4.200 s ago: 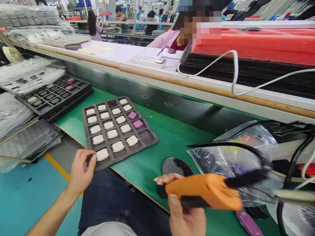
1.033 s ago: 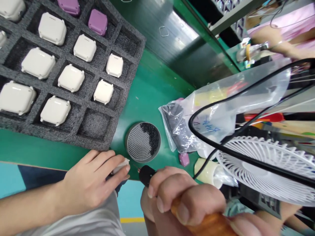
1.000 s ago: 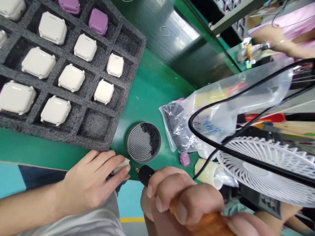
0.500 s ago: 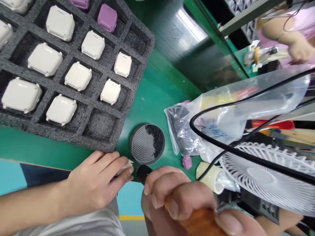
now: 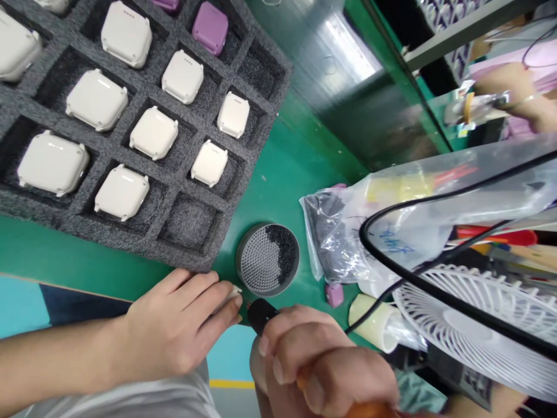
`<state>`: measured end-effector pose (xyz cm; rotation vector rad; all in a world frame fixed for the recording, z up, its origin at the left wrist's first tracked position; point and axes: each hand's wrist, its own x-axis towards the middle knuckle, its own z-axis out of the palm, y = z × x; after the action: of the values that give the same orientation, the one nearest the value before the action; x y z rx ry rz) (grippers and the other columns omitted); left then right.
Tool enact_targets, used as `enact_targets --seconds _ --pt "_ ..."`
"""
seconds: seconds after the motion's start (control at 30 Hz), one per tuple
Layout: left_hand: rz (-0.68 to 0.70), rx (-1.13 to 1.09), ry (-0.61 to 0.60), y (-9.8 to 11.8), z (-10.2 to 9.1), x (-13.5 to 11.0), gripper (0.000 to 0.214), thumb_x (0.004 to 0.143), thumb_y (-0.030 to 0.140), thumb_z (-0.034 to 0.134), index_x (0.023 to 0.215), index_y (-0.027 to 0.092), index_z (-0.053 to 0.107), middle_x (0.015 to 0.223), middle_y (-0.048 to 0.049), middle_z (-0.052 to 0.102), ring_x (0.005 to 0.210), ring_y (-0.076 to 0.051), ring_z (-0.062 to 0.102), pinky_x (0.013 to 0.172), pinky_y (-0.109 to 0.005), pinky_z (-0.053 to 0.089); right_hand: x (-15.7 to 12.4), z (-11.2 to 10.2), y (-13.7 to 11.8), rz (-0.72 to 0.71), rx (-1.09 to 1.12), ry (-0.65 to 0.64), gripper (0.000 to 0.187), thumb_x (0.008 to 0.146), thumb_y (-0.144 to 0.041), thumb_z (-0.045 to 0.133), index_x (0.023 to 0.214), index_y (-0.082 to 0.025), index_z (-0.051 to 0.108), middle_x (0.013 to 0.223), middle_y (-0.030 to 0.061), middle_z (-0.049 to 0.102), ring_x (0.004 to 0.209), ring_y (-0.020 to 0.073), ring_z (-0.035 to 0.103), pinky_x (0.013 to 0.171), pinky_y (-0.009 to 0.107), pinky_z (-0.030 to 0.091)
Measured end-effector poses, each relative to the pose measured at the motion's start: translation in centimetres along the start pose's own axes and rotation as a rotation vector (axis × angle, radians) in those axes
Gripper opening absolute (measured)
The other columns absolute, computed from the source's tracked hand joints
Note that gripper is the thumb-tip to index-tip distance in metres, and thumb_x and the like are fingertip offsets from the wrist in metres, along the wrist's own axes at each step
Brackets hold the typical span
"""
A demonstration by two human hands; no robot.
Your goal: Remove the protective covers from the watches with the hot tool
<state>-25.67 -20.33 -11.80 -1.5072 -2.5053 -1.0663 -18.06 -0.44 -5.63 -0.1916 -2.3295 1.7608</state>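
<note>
My left hand is closed around a small white casing at the front edge of the green bench, its fingers curled over it. My right hand grips an orange-handled electric screwdriver, whose black nose points at that casing. Just beyond sits a round grey dish partly filled with tiny black screws. A grey foam tray at the upper left holds several white casings and purple ones; its nearest right pocket is empty.
A clear plastic bag of parts lies right of the dish, with a black cable looping over it. A white fan stands at lower right. Another person's hand works across the bench at top right.
Since four seconds ago my left hand took a white casing from the tray and brought it to the bench edge. Over the last second both hands stay together; the view drifts slightly.
</note>
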Motion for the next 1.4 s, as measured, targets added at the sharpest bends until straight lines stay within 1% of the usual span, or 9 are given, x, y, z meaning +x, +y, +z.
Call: enact_targets --seconds 0.23,0.4,0.6,0.7,0.83,1.03,1.17,1.3,1.4 --pt "-0.007 -0.015 0.010 0.1 0.1 0.0 0.032 0.100 0.028 0.066 0.129 0.014 0.073 0.125 -0.0068 0.074 0.112 -0.028 0.062 0.084 -0.043 0.043 2.9 2.5 -0.2 -0.286 0.267 0.093 0.036 0.108 -0.027 0.040 0.074 -0.023 0.052 0.060 -0.0093 0.053 0.045 0.0059 0.059 0.047 0.023 0.058" --pt "0.006 0.002 0.022 0.0 -0.1 0.3 0.030 0.101 0.028 0.064 0.125 0.014 0.075 0.122 -0.0072 0.076 0.109 -0.028 0.063 0.082 -0.043 0.043 2.8 2.2 -0.8 -0.204 0.178 0.053 0.040 0.109 -0.032 0.038 0.072 -0.023 0.051 0.058 -0.0079 0.054 0.050 0.0086 0.065 0.051 0.027 0.061" --pt "0.005 0.003 0.046 0.0 -0.1 0.4 0.029 0.099 0.028 0.067 0.123 0.014 0.075 0.120 -0.0078 0.076 0.108 -0.027 0.064 0.081 -0.041 0.044 1.9 1.9 -0.1 -0.241 0.216 0.099 0.035 0.108 -0.030 0.039 0.077 -0.025 0.054 0.061 -0.0086 0.055 0.047 0.0074 0.060 0.048 0.025 0.059" --pt "0.008 0.010 0.039 0.0 0.0 0.3 0.028 0.100 0.028 0.066 0.122 0.014 0.075 0.120 -0.0085 0.076 0.107 -0.027 0.065 0.081 -0.041 0.044 1.7 1.2 -0.2 -0.179 0.164 0.014 0.027 0.106 -0.033 0.044 0.084 -0.028 0.061 0.055 -0.0093 0.051 0.043 0.0114 0.057 0.045 0.031 0.058" --pt "0.005 0.012 0.038 0.0 0.1 0.3 0.028 0.099 0.029 0.067 0.123 0.015 0.075 0.120 -0.0077 0.076 0.108 -0.027 0.064 0.081 -0.041 0.044 2.1 0.9 -0.9 -0.126 0.114 -0.040 0.034 0.107 -0.035 0.039 0.080 -0.028 0.059 0.053 -0.0085 0.051 0.043 0.0133 0.059 0.047 0.033 0.058" --pt "0.012 0.020 0.031 0.0 0.0 0.3 0.029 0.100 0.029 0.067 0.123 0.015 0.075 0.119 -0.0079 0.076 0.107 -0.027 0.064 0.081 -0.041 0.043 3.5 2.2 -0.8 -0.262 0.211 0.002 0.038 0.107 -0.028 0.037 0.072 -0.023 0.050 0.061 -0.0091 0.056 0.046 0.0059 0.061 0.050 0.023 0.059" --pt "0.007 0.015 0.032 0.0 -0.1 0.4 0.028 0.100 0.030 0.067 0.122 0.014 0.075 0.118 -0.0081 0.076 0.106 -0.026 0.064 0.080 -0.040 0.043 2.7 1.6 -0.9 -0.235 0.180 -0.019 0.035 0.106 -0.032 0.037 0.080 -0.026 0.059 0.055 -0.0081 0.051 0.042 0.0111 0.057 0.046 0.030 0.057" --pt "0.011 0.017 0.029 -0.1 0.0 0.4 0.029 0.100 0.029 0.066 0.123 0.014 0.075 0.119 -0.0076 0.076 0.107 -0.027 0.063 0.080 -0.041 0.043 1.8 1.1 -1.4 -0.068 0.078 -0.043 0.035 0.107 -0.036 0.037 0.082 -0.028 0.061 0.057 -0.0063 0.052 0.051 0.0156 0.063 0.053 0.035 0.058" --pt "0.019 0.012 0.035 -0.1 0.0 0.4 0.028 0.099 0.028 0.067 0.122 0.014 0.075 0.119 -0.0073 0.076 0.107 -0.027 0.063 0.081 -0.042 0.043 1.9 1.1 -1.6 -0.117 0.109 -0.050 0.037 0.107 -0.036 0.038 0.080 -0.028 0.061 0.054 -0.0068 0.050 0.048 0.0147 0.060 0.052 0.034 0.057"
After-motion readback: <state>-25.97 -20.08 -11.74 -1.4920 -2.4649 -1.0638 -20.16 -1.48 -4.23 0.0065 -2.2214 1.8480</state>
